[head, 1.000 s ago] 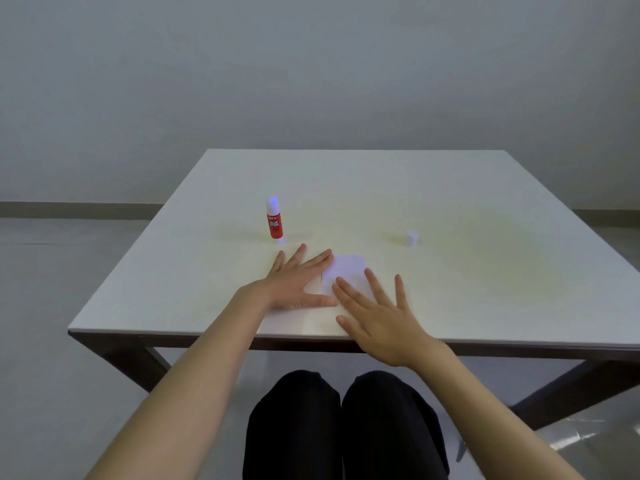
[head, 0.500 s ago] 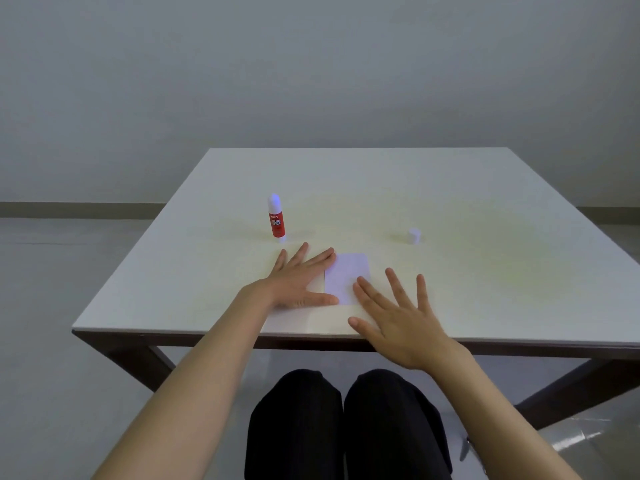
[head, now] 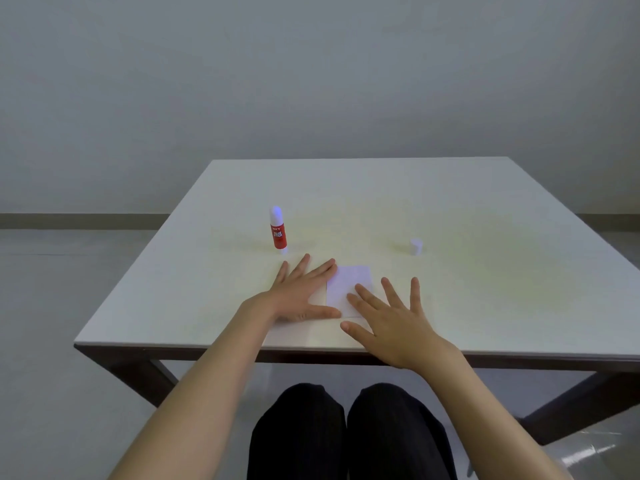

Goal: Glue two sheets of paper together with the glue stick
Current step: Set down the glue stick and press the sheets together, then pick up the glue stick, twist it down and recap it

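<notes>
— What are the hands doing?

— Both are spread flat, holding nothing. The left hand [head: 300, 295] lies palm down on the worktop [head: 485, 209] at the centre of the frame, its fingertips on the left edge of the paper [head: 349, 284]. The right hand [head: 394, 323], just right of centre, has its fingers fanned over the paper's near right corner; I can't tell if the palm is touching down.

— So which step is this?

— Pressing the sheets together, I'd say. I only make out one pale rectangle, so the second sheet may lie under it. Next would be smoothing outward to the edges, gently, so nothing slides or creases.

— And the glue?

— The glue stick [head: 278, 230] stands upright above the left hand, uncapped by the look of it. Its cap [head: 416, 245] sits well apart, right of centre.

— Any writing?

— The red label reads "GLUE STICK"; the brand above it is too small to read.
</notes>
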`<control>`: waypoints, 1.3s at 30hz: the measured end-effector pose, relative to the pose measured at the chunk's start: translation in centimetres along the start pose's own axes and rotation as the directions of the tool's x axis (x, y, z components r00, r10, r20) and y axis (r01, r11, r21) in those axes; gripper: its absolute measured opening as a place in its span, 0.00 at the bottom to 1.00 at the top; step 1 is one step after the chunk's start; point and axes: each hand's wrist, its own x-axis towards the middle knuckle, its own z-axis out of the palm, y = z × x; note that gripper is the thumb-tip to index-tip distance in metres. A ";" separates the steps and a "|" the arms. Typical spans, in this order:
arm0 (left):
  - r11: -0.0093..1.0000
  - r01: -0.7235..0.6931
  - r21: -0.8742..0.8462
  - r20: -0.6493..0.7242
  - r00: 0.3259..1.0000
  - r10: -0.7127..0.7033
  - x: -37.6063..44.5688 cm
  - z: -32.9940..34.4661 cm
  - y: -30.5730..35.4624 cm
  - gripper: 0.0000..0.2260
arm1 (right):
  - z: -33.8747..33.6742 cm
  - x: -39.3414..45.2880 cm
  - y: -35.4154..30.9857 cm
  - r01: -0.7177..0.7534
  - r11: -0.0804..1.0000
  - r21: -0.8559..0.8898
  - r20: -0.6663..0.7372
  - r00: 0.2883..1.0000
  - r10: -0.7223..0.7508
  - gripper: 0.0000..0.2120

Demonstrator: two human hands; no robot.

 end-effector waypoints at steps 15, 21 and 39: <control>0.686 -0.148 -0.712 -0.694 0.298 -0.656 0.1 -2.8 -0.6 0.19 | 0.1 1.0 0.0 0.074 0.994 0.077 -0.305 0.951 -0.047 0.23; 0.623 0.029 -0.781 -0.566 0.387 -0.728 2.9 -3.3 -1.9 0.22 | 0.3 1.1 0.1 0.096 0.986 0.134 -0.546 0.838 -0.008 0.12; 0.316 -0.407 -0.857 -0.483 0.848 -0.218 -4.0 -6.1 6.9 0.05 | -4.7 1.4 0.0 0.150 -0.100 0.984 -0.163 0.976 -0.142 0.15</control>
